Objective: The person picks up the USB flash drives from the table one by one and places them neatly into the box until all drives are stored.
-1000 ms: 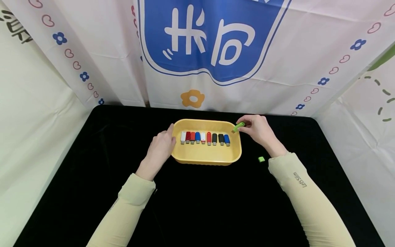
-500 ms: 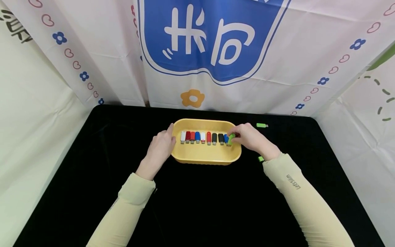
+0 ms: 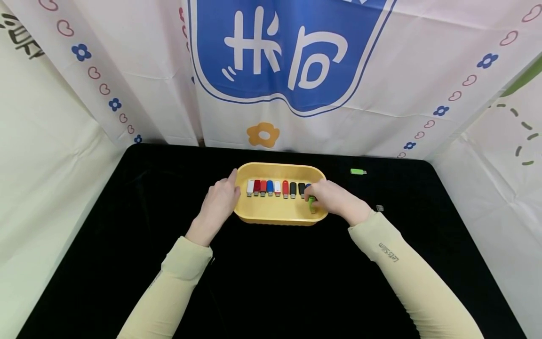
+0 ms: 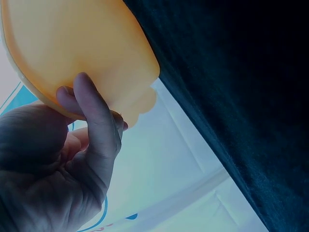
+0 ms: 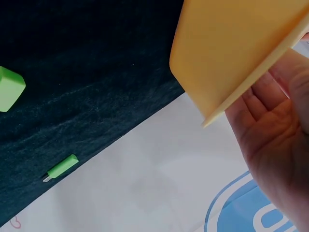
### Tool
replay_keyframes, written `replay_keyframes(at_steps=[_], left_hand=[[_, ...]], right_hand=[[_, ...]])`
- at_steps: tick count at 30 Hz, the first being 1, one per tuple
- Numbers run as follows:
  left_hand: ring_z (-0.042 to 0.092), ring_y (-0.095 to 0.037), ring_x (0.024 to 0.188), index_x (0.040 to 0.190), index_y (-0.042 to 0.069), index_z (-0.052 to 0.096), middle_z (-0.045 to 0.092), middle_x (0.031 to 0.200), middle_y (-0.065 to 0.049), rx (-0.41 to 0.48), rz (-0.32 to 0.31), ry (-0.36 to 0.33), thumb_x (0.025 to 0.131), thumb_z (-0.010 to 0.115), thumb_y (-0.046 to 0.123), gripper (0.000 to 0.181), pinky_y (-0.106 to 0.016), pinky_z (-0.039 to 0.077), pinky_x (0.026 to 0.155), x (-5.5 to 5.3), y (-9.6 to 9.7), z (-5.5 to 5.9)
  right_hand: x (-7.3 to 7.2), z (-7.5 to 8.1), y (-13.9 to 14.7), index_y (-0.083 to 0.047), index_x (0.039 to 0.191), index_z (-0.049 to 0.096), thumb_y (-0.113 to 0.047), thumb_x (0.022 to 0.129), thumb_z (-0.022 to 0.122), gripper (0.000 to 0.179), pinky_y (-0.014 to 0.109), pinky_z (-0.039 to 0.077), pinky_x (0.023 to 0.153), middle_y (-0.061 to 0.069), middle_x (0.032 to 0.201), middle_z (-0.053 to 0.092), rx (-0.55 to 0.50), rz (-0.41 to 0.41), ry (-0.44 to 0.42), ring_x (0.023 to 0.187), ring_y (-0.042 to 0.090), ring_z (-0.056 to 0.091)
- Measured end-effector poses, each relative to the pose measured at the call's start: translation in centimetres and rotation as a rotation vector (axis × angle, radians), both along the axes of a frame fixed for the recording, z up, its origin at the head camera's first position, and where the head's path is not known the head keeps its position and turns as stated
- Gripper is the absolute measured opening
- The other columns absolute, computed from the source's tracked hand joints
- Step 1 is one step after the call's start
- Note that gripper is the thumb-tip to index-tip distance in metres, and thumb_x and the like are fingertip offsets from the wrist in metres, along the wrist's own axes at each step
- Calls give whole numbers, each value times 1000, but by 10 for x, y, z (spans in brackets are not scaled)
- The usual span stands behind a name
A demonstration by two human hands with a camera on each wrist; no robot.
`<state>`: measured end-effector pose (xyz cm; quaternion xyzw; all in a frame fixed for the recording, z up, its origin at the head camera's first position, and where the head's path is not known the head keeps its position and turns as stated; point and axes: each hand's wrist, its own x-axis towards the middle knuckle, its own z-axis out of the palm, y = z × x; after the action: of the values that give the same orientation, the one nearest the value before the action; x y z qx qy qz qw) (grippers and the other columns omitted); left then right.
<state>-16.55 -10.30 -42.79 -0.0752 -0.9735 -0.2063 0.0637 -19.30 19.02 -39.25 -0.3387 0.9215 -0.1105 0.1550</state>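
A yellow plastic tray (image 3: 275, 219) lies on a black-covered table, in the middle of the head view. Several USB sticks (image 3: 285, 189) in white, red, blue and black stand in a row inside it, connectors toward the near side. My left hand (image 3: 219, 200) grips the tray's left rim; in the left wrist view its fingers (image 4: 94, 106) hook over the rim. At the tray's right end my right hand (image 3: 336, 197) reaches in and pinches a green USB stick (image 3: 312, 204) below the row's right end. That hand partly covers the last blue stick. Its fingertips are hidden in the right wrist view.
Another green USB stick (image 3: 357, 172) lies behind the tray to the right. Beside the right sleeve shows a metal connector (image 3: 379, 207); a green block-like piece (image 5: 9, 89) sits there in the right wrist view. A printed white curtain (image 3: 169, 108) hangs behind the table.
My right hand has moved from the tray's right rim left and nearer, carrying the green USB stick into the tray. The back green stick has come into view. My left hand stays put.
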Motion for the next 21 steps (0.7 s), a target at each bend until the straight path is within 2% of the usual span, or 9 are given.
replay_keyframes(at_steps=[5, 13, 21], left_hand=[[54, -23, 51, 146, -1, 46, 68, 91, -21, -3, 4, -2, 98, 58, 11, 51, -30, 44, 43, -1, 0, 0], [51, -19, 46, 148, -3, 43, 66, 86, -20, -2, -12, -16, 99, 56, 10, 52, -25, 39, 39, 0, 0, 2], [50, -16, 41, 151, -2, 39, 64, 86, -20, 48, 2, -68, 101, 52, 10, 53, -22, 39, 36, 0, 2, 2]], right_hand=[[-1, -2, -2, -3, 94, 76, 6, 79, 71, 18, 24, 50, 66, 6, 88, 74, -5, 7, -43, 68, 10, 55], [-2, -7, -3, -4, 95, 74, 7, 80, 69, 19, 26, 50, 67, 9, 91, 74, 43, 6, -28, 70, 13, 56], [-1, -12, -3, -4, 104, 74, -3, 81, 81, 24, 31, 55, 76, 12, 102, 64, 108, 14, 3, 82, 17, 61]])
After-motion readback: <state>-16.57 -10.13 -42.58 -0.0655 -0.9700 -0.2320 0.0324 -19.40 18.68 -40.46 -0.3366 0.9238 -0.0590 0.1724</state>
